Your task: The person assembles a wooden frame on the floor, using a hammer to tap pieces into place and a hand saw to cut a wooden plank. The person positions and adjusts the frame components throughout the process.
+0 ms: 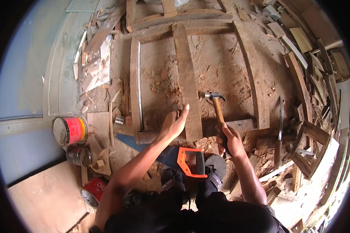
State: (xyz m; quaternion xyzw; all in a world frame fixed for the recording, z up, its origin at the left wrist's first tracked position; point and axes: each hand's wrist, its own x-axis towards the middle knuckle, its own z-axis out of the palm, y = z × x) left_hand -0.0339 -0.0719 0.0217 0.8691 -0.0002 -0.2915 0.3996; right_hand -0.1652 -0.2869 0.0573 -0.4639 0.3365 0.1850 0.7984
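My right hand (231, 140) is wrapped round the dark lower handle of a claw hammer (218, 111). The hammer's metal head is up beside the right edge of the middle wooden plank (187, 79). Over that plank's left edge is my left hand (176, 122), with curled fingers and its thumb pointing up along the wood. Whatever those fingers hold, if anything, is hidden. The plank belongs to a wooden frame (248, 73) lying on the dirt floor. Below my left forearm lies a handsaw (190, 161) with an orange and black handle, its blade partly covered by the arm.
Paint cans (70, 130) stand at the left beside a blue-grey panel (23, 83). A long knife (279, 136) lies right of the frame. Scrap wood (319, 89) is heaped along the right, with more offcuts (91, 72) at upper left. Another wooden frame (179, 16) lies at the far end.
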